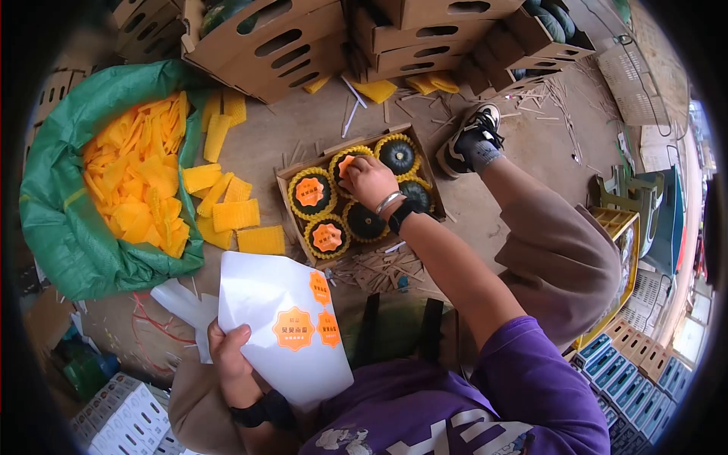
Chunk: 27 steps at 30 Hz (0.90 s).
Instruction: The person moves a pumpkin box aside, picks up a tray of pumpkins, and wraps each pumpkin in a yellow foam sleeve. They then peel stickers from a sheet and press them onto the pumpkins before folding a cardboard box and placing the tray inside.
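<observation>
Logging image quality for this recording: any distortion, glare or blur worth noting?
Head view: strong fisheye bending, black rounded borders; the boxes at lower right curve with the lens; right edge washed out by brightness; far upper left dim and soft; label sheet pale and bright, its largest print still crisp; right hand reasonably sharp.

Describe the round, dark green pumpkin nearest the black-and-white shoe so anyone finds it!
Find the open brown cardboard box on the floor. At its corner nearest that shoe, the pumpkin wears yellow foam netting. It lacks the orange sticker its left neighbour has.
</observation>
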Each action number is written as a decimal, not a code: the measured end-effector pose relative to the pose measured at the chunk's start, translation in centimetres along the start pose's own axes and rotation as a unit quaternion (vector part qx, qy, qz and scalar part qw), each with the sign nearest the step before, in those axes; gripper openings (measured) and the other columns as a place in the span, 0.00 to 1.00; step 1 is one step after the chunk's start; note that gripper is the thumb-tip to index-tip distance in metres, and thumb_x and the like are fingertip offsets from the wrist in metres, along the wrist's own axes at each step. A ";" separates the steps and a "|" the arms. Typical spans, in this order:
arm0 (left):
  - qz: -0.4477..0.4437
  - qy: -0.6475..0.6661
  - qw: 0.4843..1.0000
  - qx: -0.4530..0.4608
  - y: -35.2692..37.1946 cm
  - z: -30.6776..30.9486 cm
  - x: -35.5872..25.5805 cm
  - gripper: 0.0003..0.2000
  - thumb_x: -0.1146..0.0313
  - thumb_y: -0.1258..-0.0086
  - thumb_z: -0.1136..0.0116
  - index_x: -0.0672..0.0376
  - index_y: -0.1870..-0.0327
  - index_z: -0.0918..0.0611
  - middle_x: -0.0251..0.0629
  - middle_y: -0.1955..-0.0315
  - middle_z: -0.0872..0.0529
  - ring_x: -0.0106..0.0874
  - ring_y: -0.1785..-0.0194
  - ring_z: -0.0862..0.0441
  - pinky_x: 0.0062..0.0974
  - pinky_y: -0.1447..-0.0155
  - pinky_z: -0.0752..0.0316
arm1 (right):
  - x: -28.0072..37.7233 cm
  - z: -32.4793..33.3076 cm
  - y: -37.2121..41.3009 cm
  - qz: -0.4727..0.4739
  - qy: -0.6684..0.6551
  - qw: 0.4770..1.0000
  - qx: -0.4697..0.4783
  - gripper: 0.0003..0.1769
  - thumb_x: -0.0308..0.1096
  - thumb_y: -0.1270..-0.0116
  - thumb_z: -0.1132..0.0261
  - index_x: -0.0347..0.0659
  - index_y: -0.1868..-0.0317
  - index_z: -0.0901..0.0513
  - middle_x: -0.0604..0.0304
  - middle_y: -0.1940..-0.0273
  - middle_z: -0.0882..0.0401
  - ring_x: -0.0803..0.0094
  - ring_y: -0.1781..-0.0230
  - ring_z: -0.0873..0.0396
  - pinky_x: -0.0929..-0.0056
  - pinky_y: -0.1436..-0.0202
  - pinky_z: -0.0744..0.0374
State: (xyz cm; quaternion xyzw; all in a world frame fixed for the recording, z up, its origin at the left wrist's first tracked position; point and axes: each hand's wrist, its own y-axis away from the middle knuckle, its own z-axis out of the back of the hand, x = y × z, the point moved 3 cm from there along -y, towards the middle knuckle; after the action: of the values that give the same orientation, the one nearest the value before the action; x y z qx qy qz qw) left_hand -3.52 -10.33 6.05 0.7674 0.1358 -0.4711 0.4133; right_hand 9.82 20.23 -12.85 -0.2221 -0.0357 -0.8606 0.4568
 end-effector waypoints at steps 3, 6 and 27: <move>0.004 -0.004 1.000 -0.016 -0.2 0.4 0.7 0.20 0.75 0.48 0.46 0.74 0.52 0.23 0.48 0.59 0.16 0.34 0.57 0.18 0.29 0.47 0.26 | -0.4 -1.0 0.5 0.002 0.057 0.998 -0.021 0.33 0.49 0.43 0.34 0.43 0.40 0.30 0.49 0.38 0.35 0.55 0.35 0.39 0.60 0.31 0.39; -0.010 0.002 1.000 0.008 -0.5 0.0 0.1 0.22 0.74 0.46 0.46 0.74 0.49 0.25 0.50 0.56 0.18 0.38 0.54 0.19 0.32 0.44 0.26 | 0.7 0.1 0.5 -0.028 0.054 0.995 0.077 0.34 0.50 0.39 0.37 0.58 0.33 0.36 0.44 0.33 0.43 0.46 0.32 0.46 0.54 0.28 0.47; -0.196 -0.053 0.972 0.118 2.1 1.2 -0.7 0.31 0.57 0.34 0.41 0.70 0.38 0.35 0.49 0.47 0.26 0.39 0.43 0.26 0.38 0.39 0.31 | 23.2 13.1 5.0 0.011 -0.496 0.864 0.088 0.13 0.38 0.49 0.30 0.36 0.67 0.15 0.47 0.72 0.18 0.53 0.68 0.18 0.62 0.62 0.22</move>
State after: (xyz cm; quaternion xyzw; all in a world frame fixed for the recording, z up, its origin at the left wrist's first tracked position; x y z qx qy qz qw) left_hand -3.36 -12.44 7.41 0.7430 0.2048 -0.5957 0.2262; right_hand 7.17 2.92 7.89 -0.5792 -0.3306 -0.6250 0.4057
